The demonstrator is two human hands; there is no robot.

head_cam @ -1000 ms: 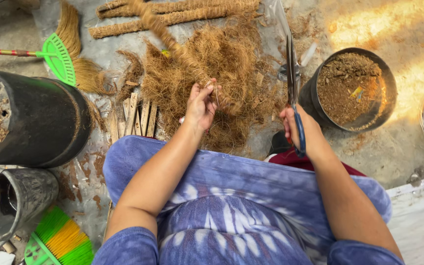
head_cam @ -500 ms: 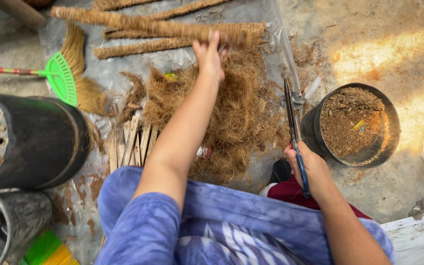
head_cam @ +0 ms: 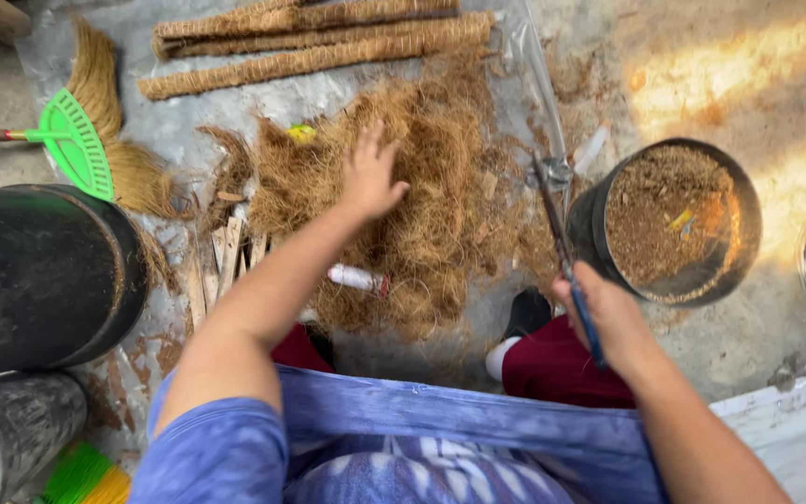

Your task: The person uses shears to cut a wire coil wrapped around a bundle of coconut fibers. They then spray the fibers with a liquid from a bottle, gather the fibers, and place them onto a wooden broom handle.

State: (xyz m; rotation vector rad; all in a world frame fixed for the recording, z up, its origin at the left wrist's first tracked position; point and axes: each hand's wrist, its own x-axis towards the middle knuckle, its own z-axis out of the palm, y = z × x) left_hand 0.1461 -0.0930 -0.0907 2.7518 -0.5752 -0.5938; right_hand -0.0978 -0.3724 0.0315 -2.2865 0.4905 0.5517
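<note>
- The left hand (head_cam: 370,177) is laid flat, fingers spread and grasping nothing, on the pile of brown coconut fibre (head_cam: 412,201) in the centre of the frame.
- The right hand (head_cam: 608,317) is seen at the right of centre, clenched around the blue handles of a pair of long scissors (head_cam: 562,247); the blades are pointed up toward the top of the frame, and whether they are parted cannot be told.
- The fibre pile is spread on a clear plastic sheet (head_cam: 328,93) that covers the floor in the upper half of the frame.
- A small white tube (head_cam: 356,277) is seen at the pile's lower edge, and flat wooden slats (head_cam: 226,257) lie just left of the pile.
- A black bucket (head_cam: 673,219) filled with brown crumbled matter stands right of the scissors, close to their blades.
- Fibre-wrapped poles (head_cam: 319,42) are laid side by side along the top of the frame.
- A green-headed broom (head_cam: 81,140) lies at the upper left, its bristles turned toward the fibre.
- A large black pot (head_cam: 39,271) lies on its side at the left edge, with a second dark container (head_cam: 11,429) below it.
</note>
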